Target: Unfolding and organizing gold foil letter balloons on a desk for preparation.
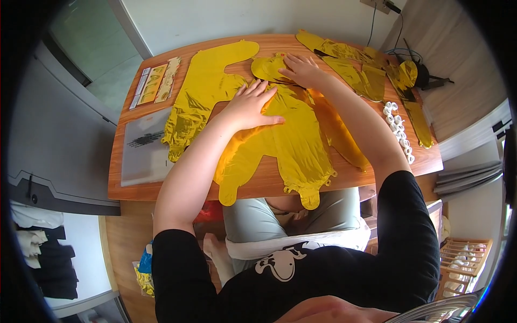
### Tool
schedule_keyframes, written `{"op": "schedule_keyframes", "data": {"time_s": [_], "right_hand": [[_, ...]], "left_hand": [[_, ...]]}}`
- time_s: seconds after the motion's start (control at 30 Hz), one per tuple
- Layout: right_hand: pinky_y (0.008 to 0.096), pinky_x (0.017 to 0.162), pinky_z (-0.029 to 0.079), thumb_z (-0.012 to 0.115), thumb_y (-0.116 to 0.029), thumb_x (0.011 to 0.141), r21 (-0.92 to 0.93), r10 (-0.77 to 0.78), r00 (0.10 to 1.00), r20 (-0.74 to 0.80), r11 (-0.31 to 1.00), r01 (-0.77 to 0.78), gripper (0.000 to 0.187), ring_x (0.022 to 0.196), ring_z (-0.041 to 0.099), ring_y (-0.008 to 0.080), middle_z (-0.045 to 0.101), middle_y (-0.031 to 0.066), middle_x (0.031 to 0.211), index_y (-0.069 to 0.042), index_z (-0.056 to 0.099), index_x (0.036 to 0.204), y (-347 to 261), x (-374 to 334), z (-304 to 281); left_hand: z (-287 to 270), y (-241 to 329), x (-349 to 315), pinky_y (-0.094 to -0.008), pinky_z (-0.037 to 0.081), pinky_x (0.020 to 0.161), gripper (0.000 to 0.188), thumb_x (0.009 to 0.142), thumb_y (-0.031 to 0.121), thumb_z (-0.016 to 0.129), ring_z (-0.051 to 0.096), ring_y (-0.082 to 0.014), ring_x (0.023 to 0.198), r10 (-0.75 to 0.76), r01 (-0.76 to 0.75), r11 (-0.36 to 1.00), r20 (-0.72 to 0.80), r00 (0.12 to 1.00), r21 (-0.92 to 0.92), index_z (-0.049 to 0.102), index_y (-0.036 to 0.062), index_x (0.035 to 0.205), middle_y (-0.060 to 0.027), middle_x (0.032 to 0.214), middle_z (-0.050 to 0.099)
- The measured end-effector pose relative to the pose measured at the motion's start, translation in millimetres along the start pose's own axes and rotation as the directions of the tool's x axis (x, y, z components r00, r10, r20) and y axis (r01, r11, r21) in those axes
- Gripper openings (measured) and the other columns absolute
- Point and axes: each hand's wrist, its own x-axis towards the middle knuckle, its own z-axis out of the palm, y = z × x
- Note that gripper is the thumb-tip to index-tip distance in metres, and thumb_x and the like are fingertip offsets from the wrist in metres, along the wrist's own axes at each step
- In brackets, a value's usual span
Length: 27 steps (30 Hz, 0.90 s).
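My wooden table (258, 183) holds flat gold balloons (296, 140), one more gold balloon (202, 91) on the left, crumpled gold ones (366, 75) at the back, a clear bag (144, 148), a sticker sheet (153, 83) and white clips (398, 129).

Home room — wooden table (134, 188) under the hands, clothes pile (37, 237) far left, wooden rack (463, 258) lower right.

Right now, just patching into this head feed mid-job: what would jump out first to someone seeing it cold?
The shiny gold foil balloons spread flat over the wooden table, the largest at the middle and hanging over the near edge. The left hand presses flat on that one, and the right hand lies on a smaller gold piece toward the far edge. A string of white plastic clips lies at the table's right side.
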Motion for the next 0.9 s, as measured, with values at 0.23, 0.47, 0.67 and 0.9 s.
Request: {"op": "schedule_keyframes", "data": {"time_s": [0.23, 0.47, 0.67, 0.9], "right_hand": [[0.0561, 0.125, 0.012, 0.032, -0.072, 0.099, 0.037, 0.051, 0.999, 0.009, 0.998, -0.051, 0.088, 0.155, 0.02, 0.0306, 0.023, 0.0084, 0.168, -0.012, 0.022, 0.162, -13.8, -8.1, -2.1], [0.055, 0.125, 0.01, 0.029, -0.074, 0.098, 0.09, 0.071, 0.997, 0.028, 0.993, -0.073, 0.086, 0.156, 0.017, 0.0284, 0.021, 0.008, 0.169, -0.018, 0.019, 0.163, -14.1, -6.2, -4.4], [0.0498, 0.123, 0.02, 0.041, -0.074, 0.094, 0.543, 0.294, 0.952, -0.091, 0.816, -0.2, 0.089, 0.154, 0.02, 0.0349, 0.023, 0.0146, 0.166, -0.019, 0.022, 0.162, 40.7, -28.8, -21.8], [0.0352, 0.07, 0.054, 0.067, -0.061, 0.087, 0.477, 0.403, 0.809, 0.427, 0.66, -0.581, 0.074, 0.088, 0.064, 0.0213, 0.067, 0.0142, 0.097, -0.007, 0.054, 0.135, 42.5, -155.0, -70.3]], "left_hand": [[0.8, -3.0, -2.2, -0.0492, 0.012, 0.126, 0.113, 0.078, 0.088, 0.053, 0.013, -0.032, 0.157, -0.009, 0.009, 1.0, -0.001, 1.0, -0.006, 0.028, 0.015, 0.161, -0.0201, 0.167, 0.018], [-0.7, -2.2, -2.9, -0.0493, 0.012, 0.126, 0.113, 0.078, 0.088, 0.053, 0.014, -0.0324, 0.156, -0.003, 0.003, 1.0, -0.003, 1.0, -0.005, 0.029, 0.0141, 0.16, -0.0202, 0.167, 0.018], [-2.7, 5.2, 3.0, -0.0496, 0.011, 0.126, 0.114, 0.078, 0.088, 0.053, 0.013, -0.0325, 0.156, 0.013, -0.013, 1.0, 0.007, 1.0, -0.003, 0.028, 0.0139, 0.161, -0.0202, 0.167, 0.018], [-7.0, 3.9, -4.9, -0.0477, 0.011, 0.127, 0.106, 0.084, 0.078, 0.057, 0.013, -0.0328, 0.156, -0.014, 0.014, 1.0, 0.024, 1.0, 0.014, 0.026, 0.0126, 0.161, -0.0201, 0.167, 0.018]]}}
